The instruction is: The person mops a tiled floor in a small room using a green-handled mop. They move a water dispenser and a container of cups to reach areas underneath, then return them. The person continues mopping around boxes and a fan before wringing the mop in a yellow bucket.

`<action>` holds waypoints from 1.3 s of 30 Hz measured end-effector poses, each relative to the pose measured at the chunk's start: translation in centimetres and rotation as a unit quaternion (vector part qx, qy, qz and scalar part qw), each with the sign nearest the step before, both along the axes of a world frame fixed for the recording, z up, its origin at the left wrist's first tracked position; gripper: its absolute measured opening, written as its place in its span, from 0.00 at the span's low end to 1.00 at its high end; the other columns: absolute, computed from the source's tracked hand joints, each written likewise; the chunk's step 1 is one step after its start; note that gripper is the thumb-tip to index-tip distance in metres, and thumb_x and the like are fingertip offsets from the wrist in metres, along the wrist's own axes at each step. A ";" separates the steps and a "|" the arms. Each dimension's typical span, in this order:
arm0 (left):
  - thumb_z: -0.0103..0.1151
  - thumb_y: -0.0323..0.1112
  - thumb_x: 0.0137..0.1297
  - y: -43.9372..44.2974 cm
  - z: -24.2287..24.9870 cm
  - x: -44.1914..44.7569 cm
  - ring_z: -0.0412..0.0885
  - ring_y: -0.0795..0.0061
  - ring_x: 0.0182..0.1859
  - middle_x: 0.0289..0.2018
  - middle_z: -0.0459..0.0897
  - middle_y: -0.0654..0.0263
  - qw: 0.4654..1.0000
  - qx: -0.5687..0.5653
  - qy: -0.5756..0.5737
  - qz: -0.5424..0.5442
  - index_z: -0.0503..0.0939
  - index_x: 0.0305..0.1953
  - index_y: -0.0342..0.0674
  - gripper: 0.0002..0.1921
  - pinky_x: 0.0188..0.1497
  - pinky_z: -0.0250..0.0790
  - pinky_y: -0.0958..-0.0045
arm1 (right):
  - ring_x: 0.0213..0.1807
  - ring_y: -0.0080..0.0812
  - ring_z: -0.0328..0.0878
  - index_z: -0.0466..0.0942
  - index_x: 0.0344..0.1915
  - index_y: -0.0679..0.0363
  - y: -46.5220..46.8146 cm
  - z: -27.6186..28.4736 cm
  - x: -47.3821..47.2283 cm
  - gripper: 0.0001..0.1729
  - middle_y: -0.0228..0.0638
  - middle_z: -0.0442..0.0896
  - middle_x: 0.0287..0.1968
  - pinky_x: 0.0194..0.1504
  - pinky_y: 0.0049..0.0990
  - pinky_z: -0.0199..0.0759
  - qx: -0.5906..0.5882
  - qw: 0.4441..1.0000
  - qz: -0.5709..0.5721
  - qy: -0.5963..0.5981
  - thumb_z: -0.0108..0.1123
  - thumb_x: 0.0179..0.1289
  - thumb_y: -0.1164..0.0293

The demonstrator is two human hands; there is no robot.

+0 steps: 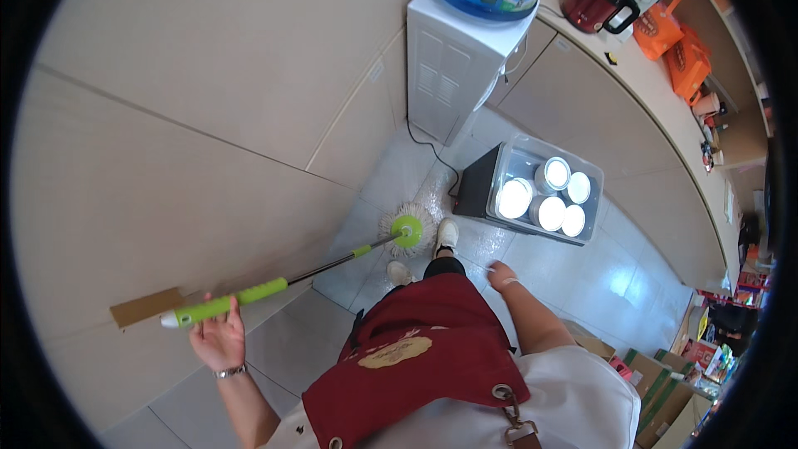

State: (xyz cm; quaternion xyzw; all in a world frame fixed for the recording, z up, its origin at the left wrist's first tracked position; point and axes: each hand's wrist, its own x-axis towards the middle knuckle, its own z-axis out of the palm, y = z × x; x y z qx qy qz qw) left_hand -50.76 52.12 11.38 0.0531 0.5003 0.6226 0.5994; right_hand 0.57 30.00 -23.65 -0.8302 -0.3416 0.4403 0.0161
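On the left, my left hand (218,338) holds the green grip of a spin mop (262,290) near its white end cap, fingers behind it and the thumb side in front. The metal pole slopes down to a round green mop head (407,231) with white strands, flat on the tiles beside my shoes. My right hand (501,275) hangs low at my right side, over the floor. A thin white line shows at its fingertips; whether it is a held thing or a mark on the floor is unclear.
A black bin (477,184) bears a clear plastic tub (598,184) with several shiny round-topped containers. Behind it stands a white water dispenser (452,68) with its cord on the tiles. A curved counter (648,93) runs along the right; cardboard boxes (661,393) lie lower right.
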 end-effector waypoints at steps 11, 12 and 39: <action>0.63 0.46 0.61 -3.5 -12.1 -8.6 0.65 0.86 0.18 0.24 0.74 0.72 0.934 -0.160 0.269 0.175 0.72 0.36 0.44 0.15 0.16 0.57 0.84 | 0.22 0.36 0.78 0.74 0.30 0.64 -26.9 4.6 1.9 0.12 0.43 0.80 0.25 0.18 0.36 0.71 -0.161 0.836 -0.497 0.165 0.44 0.66 0.70; 0.63 0.46 0.61 -4.1 -14.1 -10.7 0.65 0.84 0.18 0.22 0.73 0.72 0.932 -0.165 0.248 0.205 0.72 0.36 0.44 0.15 0.16 0.57 0.84 | 0.26 0.38 0.79 0.75 0.32 0.64 -26.5 5.1 1.1 0.12 0.43 0.81 0.29 0.23 0.37 0.73 -0.168 0.862 -0.454 0.148 0.46 0.65 0.68; 0.59 0.41 0.62 -14.7 -19.6 24.5 0.76 0.62 0.48 0.49 0.72 0.57 0.963 -0.237 0.047 0.121 0.63 0.59 0.41 0.27 0.45 0.76 0.63 | 0.47 0.45 0.79 0.77 0.49 0.61 -17.0 14.2 37.4 0.19 0.48 0.83 0.43 0.51 0.36 0.72 0.067 0.997 -0.037 0.019 0.56 0.61 0.64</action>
